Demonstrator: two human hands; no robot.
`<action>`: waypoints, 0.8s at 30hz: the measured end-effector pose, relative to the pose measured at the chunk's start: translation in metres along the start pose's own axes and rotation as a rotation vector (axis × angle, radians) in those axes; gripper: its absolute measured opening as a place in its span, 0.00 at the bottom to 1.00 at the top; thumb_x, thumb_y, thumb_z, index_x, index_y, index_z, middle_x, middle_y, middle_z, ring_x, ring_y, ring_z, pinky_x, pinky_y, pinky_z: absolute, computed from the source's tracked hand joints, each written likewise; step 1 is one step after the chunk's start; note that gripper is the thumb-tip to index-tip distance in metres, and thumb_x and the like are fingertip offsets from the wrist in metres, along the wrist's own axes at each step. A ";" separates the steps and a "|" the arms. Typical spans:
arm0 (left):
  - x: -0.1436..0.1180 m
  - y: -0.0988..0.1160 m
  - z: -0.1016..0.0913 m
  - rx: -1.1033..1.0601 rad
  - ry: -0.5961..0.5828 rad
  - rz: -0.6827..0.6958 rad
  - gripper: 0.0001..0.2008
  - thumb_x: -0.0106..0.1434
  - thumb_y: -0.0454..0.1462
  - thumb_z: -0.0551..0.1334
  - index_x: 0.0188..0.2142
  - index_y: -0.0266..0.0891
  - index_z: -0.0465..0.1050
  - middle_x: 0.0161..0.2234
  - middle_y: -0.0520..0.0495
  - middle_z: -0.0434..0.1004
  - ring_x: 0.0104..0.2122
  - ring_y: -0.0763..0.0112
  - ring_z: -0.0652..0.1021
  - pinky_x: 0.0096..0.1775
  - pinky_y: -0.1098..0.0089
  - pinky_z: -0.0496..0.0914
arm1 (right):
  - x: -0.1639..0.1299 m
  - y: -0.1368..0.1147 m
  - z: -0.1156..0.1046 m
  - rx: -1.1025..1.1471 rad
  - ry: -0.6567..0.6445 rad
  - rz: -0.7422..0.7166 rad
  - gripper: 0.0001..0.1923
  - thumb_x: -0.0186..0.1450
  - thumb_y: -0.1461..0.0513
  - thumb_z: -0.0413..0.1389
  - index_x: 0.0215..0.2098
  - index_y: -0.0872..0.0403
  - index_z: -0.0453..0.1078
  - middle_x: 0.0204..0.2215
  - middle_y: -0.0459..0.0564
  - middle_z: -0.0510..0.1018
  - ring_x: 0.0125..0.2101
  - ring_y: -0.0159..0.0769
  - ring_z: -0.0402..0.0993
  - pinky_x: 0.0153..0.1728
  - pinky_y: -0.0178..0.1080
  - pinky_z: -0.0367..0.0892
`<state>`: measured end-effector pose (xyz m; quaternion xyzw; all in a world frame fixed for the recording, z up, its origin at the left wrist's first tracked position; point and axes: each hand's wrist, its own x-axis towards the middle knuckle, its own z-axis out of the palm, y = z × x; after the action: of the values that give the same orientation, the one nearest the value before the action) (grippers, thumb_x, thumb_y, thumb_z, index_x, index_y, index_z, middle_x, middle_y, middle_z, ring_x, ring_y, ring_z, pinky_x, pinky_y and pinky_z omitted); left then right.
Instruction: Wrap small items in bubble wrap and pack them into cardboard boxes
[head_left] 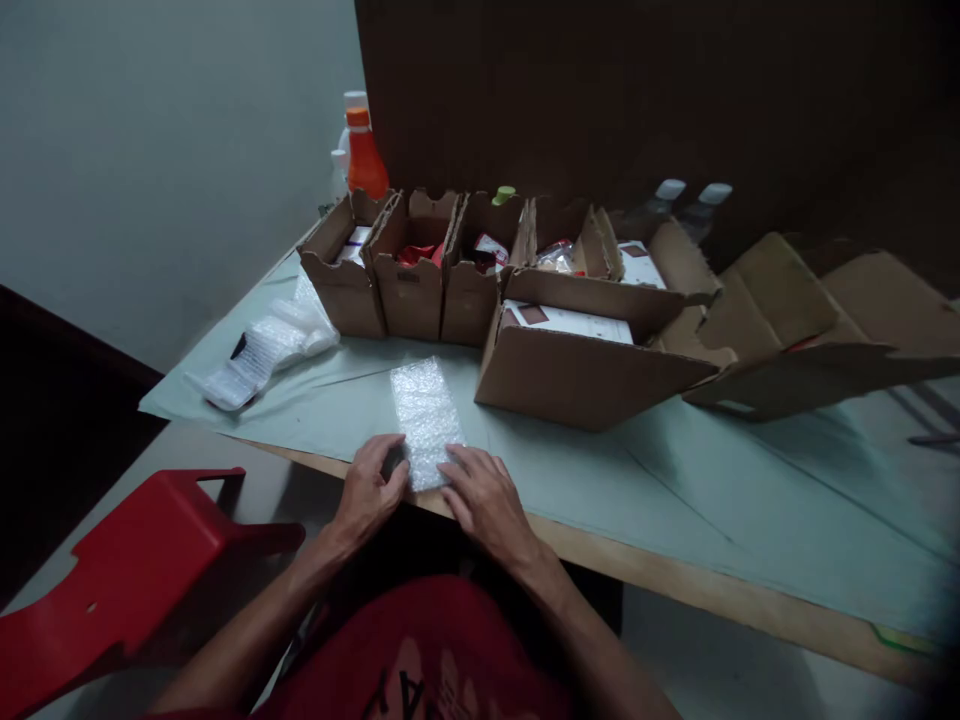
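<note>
1. Head camera looks down on a pale green paper-covered table (675,500) with a bare wooden front edge.
2. A clear rectangular sheet of bubble wrap (424,415) lies flat on the table, its near end at that front edge.
3. The left hand (369,490) rests on the near left corner of the bubble wrap, fingers curled down onto it, with something small and dark under the fingertips; what it is cannot be told.
4. The right hand (484,495) lies palm down, fingers spread, pressing the near right corner of the bubble wrap; it grips nothing.
5. Just right of the bubble wrap and behind its far end stands a wide open brown cardboard box (585,370) with white packets inside.
6. Behind the bubble wrap is a row of three narrow open brown cardboard boxes (409,290) holding small packaged goods.
7. Left of the bubble wrap, well apart from it, lies a stack of clear plastic bags (262,350).
8. Far behind the bubble wrap, past the narrow boxes, stands an orange plastic bottle (365,160) against the wall.
9. Below and left of the bubble wrap, off the table, is a red plastic chair (127,570).
</note>
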<state>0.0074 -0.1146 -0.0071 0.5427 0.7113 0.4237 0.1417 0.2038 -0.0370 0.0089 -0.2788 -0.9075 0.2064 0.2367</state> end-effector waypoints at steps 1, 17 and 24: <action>-0.002 -0.002 0.000 -0.002 0.001 -0.022 0.14 0.64 0.36 0.59 0.50 0.40 0.73 0.46 0.42 0.79 0.47 0.60 0.79 0.50 0.57 0.75 | 0.005 0.002 0.005 0.012 0.018 0.016 0.14 0.67 0.68 0.54 0.46 0.50 0.77 0.52 0.57 0.80 0.52 0.50 0.75 0.50 0.54 0.72; 0.086 -0.017 0.009 0.107 -0.189 0.197 0.47 0.52 0.45 0.70 0.68 0.39 0.55 0.67 0.33 0.60 0.69 0.41 0.57 0.65 0.42 0.56 | -0.041 0.058 -0.065 0.921 0.388 0.719 0.15 0.58 0.51 0.65 0.35 0.53 0.75 0.30 0.48 0.82 0.30 0.35 0.75 0.35 0.37 0.70; 0.089 0.024 0.053 -0.177 -0.378 0.065 0.22 0.57 0.40 0.64 0.51 0.38 0.75 0.36 0.47 0.80 0.38 0.64 0.79 0.43 0.64 0.73 | -0.062 0.088 -0.080 0.856 0.532 0.868 0.17 0.53 0.50 0.66 0.29 0.53 0.71 0.21 0.41 0.72 0.20 0.28 0.64 0.22 0.32 0.61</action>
<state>0.0253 -0.0099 0.0019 0.6206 0.6141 0.3796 0.3061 0.3284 0.0118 0.0088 -0.5418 -0.4613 0.5494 0.4379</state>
